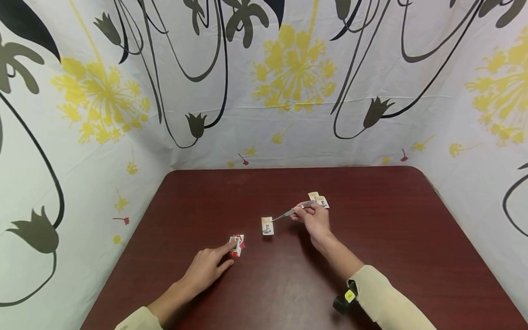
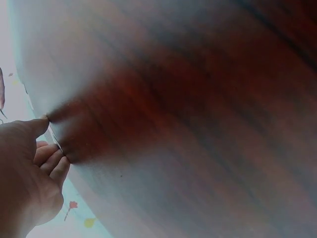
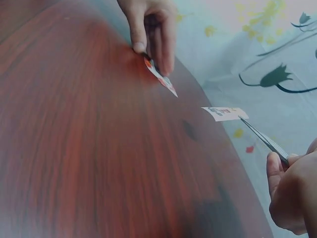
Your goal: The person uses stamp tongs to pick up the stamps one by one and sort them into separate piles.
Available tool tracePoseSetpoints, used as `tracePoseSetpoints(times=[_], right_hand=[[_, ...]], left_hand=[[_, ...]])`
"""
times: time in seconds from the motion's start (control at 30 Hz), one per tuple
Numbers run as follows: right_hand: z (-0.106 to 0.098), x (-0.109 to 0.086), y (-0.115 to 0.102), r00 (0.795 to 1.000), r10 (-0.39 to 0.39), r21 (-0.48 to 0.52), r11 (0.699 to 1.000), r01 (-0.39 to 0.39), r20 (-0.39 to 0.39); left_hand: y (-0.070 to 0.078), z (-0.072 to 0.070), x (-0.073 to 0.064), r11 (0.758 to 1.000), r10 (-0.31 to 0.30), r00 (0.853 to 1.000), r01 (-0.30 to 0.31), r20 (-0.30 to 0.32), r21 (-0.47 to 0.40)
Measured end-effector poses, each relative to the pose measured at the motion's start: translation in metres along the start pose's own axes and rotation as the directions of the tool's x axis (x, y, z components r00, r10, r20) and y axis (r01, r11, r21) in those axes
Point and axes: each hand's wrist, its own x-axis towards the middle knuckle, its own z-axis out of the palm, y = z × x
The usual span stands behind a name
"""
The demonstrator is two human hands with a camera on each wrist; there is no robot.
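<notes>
My right hand [image 1: 315, 222] pinches a pair of metal tweezers [image 1: 287, 214]. The tips grip the edge of a small printed paper card [image 1: 267, 227], pale with a picture on it. In the right wrist view this card [image 3: 225, 114] hangs above the tabletop, with a faint shadow below. My left hand [image 1: 204, 269] reaches to a small pile of red-and-white cards [image 1: 239, 252] lying on the table, its outstretched index finger resting on top. The left wrist view shows the left hand [image 2: 29, 173] with its fingertips down at the tabletop; the pile is hidden there.
A couple of similar pale cards [image 1: 322, 201] lie overlapping farther back, just beyond the right hand. Everything rests on a dark reddish-brown table [image 1: 286, 292] with rounded far corners. A white cloth with flower patterns [image 1: 232, 86] hangs behind and along the sides.
</notes>
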Motion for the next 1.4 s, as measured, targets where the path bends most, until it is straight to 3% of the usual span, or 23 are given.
tracePoseSetpoints(times=[0.37,0.63,0.83,0.97,1.17,1.4], right_hand=[[-0.052,0.013,-0.032,0.999,-0.007,-0.082,0.997,0.003,-0.045],[-0.087,0.021,-0.047,0.997,-0.036,-0.129,0.991,0.028,-0.061],[-0.109,0.029,-0.056,0.998,-0.013,-0.171,0.985,0.001,-0.068],[-0.123,0.035,-0.062,0.998,0.006,-0.242,0.97,-0.022,-0.064],[-0.141,0.045,-0.072,0.998,0.01,-0.385,0.922,-0.036,-0.07],[-0.153,0.055,-0.074,0.996,0.004,-0.416,0.908,-0.04,-0.086]], left_hand=[[-0.001,-0.001,0.0,1.0,0.009,1.0,-0.009,-0.004,0.002],[-0.002,0.0,-0.001,1.0,0.022,1.0,-0.022,-0.018,0.004],[-0.001,0.0,-0.001,1.0,0.004,1.0,-0.004,-0.004,0.003],[-0.001,0.0,-0.001,1.0,0.003,1.0,-0.003,-0.005,0.0],[-0.001,0.001,0.0,1.0,0.009,1.0,-0.009,-0.022,0.007],[-0.001,0.001,0.0,1.0,0.013,1.0,-0.012,-0.022,0.015]])
